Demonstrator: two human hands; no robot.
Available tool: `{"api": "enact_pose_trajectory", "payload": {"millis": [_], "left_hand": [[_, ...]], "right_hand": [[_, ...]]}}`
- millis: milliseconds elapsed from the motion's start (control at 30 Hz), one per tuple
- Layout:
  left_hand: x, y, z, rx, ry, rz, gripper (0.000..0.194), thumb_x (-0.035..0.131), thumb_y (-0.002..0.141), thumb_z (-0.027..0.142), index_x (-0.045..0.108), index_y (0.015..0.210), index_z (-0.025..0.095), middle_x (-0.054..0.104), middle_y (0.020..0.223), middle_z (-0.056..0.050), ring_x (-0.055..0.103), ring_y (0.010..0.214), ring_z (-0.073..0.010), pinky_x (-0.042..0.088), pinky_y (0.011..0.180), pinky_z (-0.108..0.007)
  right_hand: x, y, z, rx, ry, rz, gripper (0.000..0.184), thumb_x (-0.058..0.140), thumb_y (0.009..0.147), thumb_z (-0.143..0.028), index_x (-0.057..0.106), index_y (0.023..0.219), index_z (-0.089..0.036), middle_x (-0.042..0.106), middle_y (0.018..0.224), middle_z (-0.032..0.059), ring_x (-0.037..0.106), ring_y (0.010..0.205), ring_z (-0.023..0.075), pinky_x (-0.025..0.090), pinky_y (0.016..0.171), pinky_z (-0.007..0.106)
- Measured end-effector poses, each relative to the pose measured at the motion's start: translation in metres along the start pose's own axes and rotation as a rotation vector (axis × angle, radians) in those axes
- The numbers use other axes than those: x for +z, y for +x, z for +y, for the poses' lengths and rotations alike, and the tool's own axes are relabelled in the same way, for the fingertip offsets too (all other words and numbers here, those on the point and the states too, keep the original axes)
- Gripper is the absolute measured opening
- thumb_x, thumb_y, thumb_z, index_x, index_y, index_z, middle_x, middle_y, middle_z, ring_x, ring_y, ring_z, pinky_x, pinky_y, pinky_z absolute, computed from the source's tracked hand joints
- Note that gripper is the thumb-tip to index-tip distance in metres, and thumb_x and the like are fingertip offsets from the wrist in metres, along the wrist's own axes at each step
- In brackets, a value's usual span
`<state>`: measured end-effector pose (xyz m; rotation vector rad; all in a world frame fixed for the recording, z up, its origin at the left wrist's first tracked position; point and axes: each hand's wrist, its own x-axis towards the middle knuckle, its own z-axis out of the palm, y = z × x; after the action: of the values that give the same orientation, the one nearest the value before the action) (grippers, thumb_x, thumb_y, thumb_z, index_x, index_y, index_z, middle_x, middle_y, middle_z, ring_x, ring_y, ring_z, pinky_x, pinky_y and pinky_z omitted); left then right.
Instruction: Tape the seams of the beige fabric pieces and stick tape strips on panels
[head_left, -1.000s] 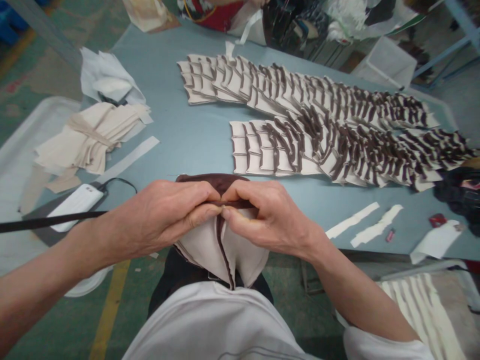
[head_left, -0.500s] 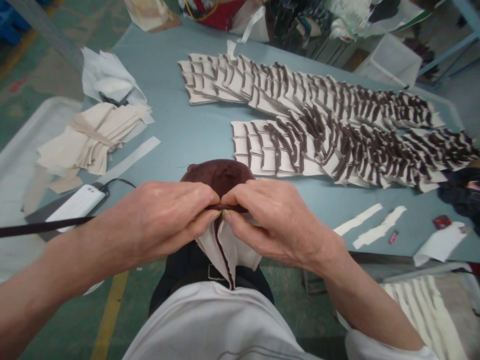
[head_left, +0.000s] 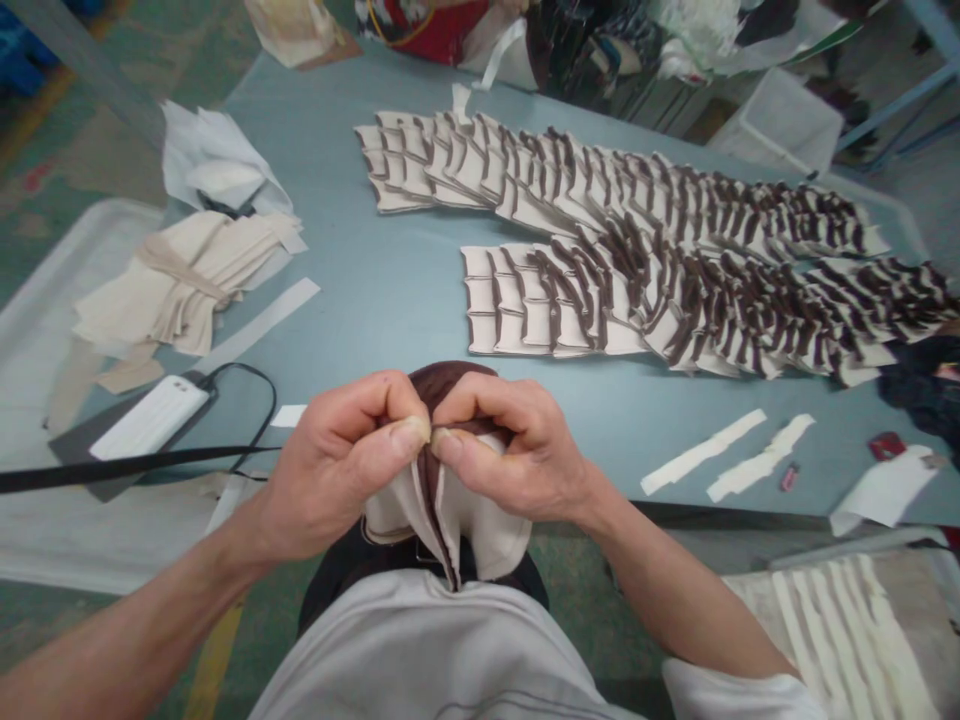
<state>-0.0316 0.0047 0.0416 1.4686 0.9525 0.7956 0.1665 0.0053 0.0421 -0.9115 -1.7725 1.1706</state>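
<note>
Between my hands, in front of my waist, is a cream and dark brown fabric piece (head_left: 491, 525) with a seam running down its middle. My left hand (head_left: 356, 455) pinches the brown edge from the left, thumb on top. From the other side my right hand (head_left: 510, 440) pinches the same edge, its thumb tip beside the left thumb. Part of the brown side shows beyond my fingers. The cream panels hang below, toward my belt. My fingers hide the exact spot they grip.
On the blue table (head_left: 360, 290) lie two long overlapping rows of cream and brown pieces (head_left: 555, 300). Left are a tied cream fabric bundle (head_left: 172, 275), a white power bank (head_left: 150, 415) and a cable. Cream strips (head_left: 705, 450) lie right; a white bin (head_left: 787, 120) stands behind.
Both hands stay pinched on the fabric piece. The brown side rose into view beyond my fingers, then dropped back. My left hand has turned, its thumb now on top, and my forearm sits lower.
</note>
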Motion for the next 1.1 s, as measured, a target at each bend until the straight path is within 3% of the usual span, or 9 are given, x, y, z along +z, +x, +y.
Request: {"api": "enact_pose_trajectory", "payload": {"millis": [100,200,300,433,500,600,767,933,1100], "left_hand": [[-0.004,0.004,-0.002,-0.042,-0.106,-0.079,0.043,0.066,0.098,0.052,0.051,0.072,0.022,0.047,0.062,0.005,0.042,0.054,-0.0113,0.036,0.048,-0.024],[-0.013,0.009,0.002,-0.003,-0.024,-0.183,0.040,0.069,0.098,0.046,0.054,0.071,0.020,0.054,0.065,0.004,0.046,0.056,-0.0108,0.038,0.048,-0.022],[-0.021,0.014,0.009,0.048,0.116,-0.223,0.033,0.068,0.099,0.035,0.059,0.071,0.019,0.055,0.066,0.005,0.047,0.055,-0.0094,0.038,0.049,-0.019],[-0.027,0.017,0.017,0.084,0.230,-0.261,0.032,0.064,0.102,0.037,0.066,0.076,0.019,0.062,0.067,0.002,0.053,0.058,-0.0111,0.041,0.052,-0.020],[-0.029,0.017,0.017,0.093,0.227,-0.284,0.033,0.064,0.102,0.041,0.067,0.078,0.019,0.064,0.068,0.001,0.054,0.058,-0.0121,0.042,0.053,-0.020],[-0.029,0.013,0.013,0.036,0.140,-0.283,0.035,0.065,0.102,0.046,0.068,0.080,0.019,0.062,0.069,0.001,0.052,0.058,-0.0123,0.042,0.052,-0.021],[-0.019,0.004,0.007,-0.091,-0.237,-0.194,0.044,0.071,0.095,0.059,0.064,0.079,0.019,0.054,0.065,0.002,0.045,0.055,-0.0121,0.036,0.048,-0.023],[-0.003,0.009,0.007,-0.061,-0.535,-0.143,0.043,0.077,0.091,0.055,0.058,0.076,0.020,0.052,0.062,0.003,0.043,0.052,-0.0117,0.034,0.048,-0.024],[-0.006,0.019,0.002,-0.025,-0.501,-0.153,0.040,0.073,0.095,0.054,0.062,0.081,0.019,0.050,0.065,0.003,0.041,0.053,-0.0106,0.033,0.048,-0.023]], "right_hand": [[-0.003,0.001,0.000,0.052,0.088,-0.046,0.017,0.061,0.090,-0.029,0.054,0.076,-0.022,0.050,0.064,-0.0059,0.042,0.057,0.0096,0.035,0.057,0.025],[-0.010,0.002,-0.002,0.144,0.115,-0.172,0.033,0.053,0.100,-0.039,0.048,0.072,-0.023,0.045,0.064,-0.0049,0.040,0.058,0.0111,0.033,0.056,0.027],[-0.017,0.004,-0.006,0.133,-0.035,-0.223,0.040,0.048,0.106,-0.043,0.044,0.071,-0.023,0.044,0.066,-0.0034,0.040,0.061,0.0123,0.032,0.061,0.029],[-0.020,0.011,-0.009,0.019,-0.285,-0.189,0.042,0.056,0.105,-0.039,0.045,0.068,-0.022,0.044,0.064,-0.0033,0.039,0.062,0.0127,0.027,0.064,0.031],[-0.020,0.014,-0.009,0.024,-0.246,-0.214,0.044,0.059,0.104,-0.038,0.044,0.066,-0.022,0.043,0.062,-0.0043,0.037,0.061,0.0118,0.026,0.063,0.031],[-0.018,0.015,-0.010,0.093,-0.017,-0.228,0.044,0.062,0.102,-0.037,0.042,0.065,-0.023,0.040,0.059,-0.0063,0.034,0.057,0.0098,0.027,0.058,0.028],[-0.002,0.008,-0.007,0.140,0.306,-0.151,0.044,0.063,0.099,-0.049,0.043,0.069,-0.023,0.039,0.062,-0.0062,0.033,0.056,0.0100,0.029,0.053,0.027],[0.017,0.004,0.000,0.139,0.448,0.095,0.050,0.059,0.098,-0.064,0.046,0.071,-0.023,0.045,0.066,-0.0035,0.037,0.059,0.0126,0.035,0.056,0.028],[0.008,0.009,0.003,0.005,0.372,0.097,0.041,0.058,0.103,-0.047,0.047,0.072,-0.022,0.042,0.066,-0.0050,0.035,0.058,0.0112,0.034,0.058,0.027]]}}
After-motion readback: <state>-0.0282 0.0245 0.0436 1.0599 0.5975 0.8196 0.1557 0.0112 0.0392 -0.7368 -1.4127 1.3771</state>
